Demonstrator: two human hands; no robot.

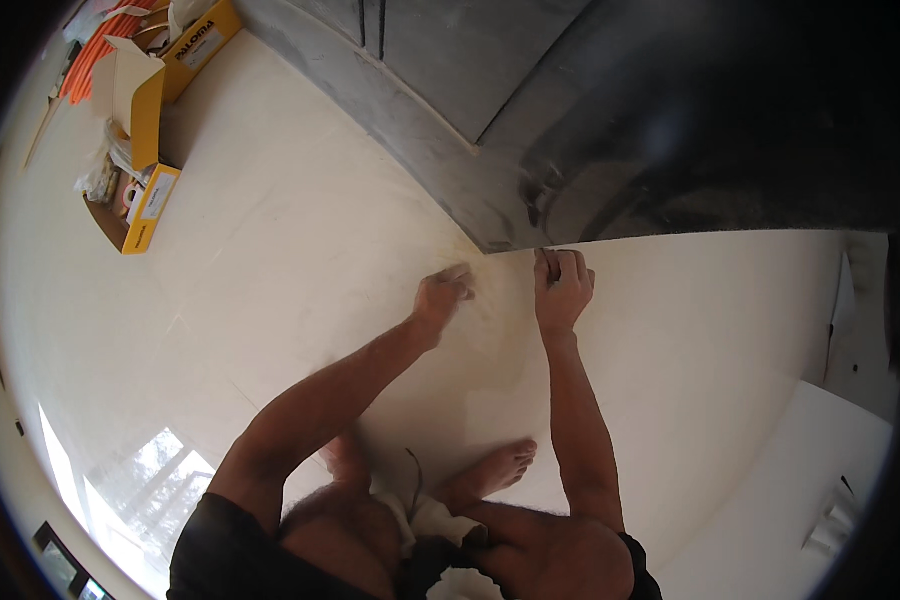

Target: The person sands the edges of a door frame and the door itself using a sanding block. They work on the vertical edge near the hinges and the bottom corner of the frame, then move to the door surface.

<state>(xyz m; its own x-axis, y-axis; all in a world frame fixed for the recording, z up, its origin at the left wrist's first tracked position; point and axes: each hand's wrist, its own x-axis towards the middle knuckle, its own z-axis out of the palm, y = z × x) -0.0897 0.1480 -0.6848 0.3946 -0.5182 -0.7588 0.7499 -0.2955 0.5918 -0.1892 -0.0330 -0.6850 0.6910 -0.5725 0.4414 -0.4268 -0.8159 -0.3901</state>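
Observation:
A dark grey smooth block (pixel 670 180), like a built-in unit, comes down to the pale floor (pixel 350 230), its nearest corner pointing toward me. My right hand (pixel 565 287) is at the block's lower edge, just right of that corner. Its fingers are bent in a pinch, and what is between them is too small to make out. Left of the corner, close to the floor, my left hand (pixel 444 297) has its fingers curled in. Motion blurs it slightly, so anything inside it is hidden. Faint yellowish marks show on the floor around the corner.
Two open yellow cardboard boxes (pixel 151 215) with plastic bags and rolls stand at the upper left, beside orange tubing (pixel 100 50). My bare foot (pixel 500 467) rests on the floor beneath me. A white surface (pixel 820 470) lies at the lower right.

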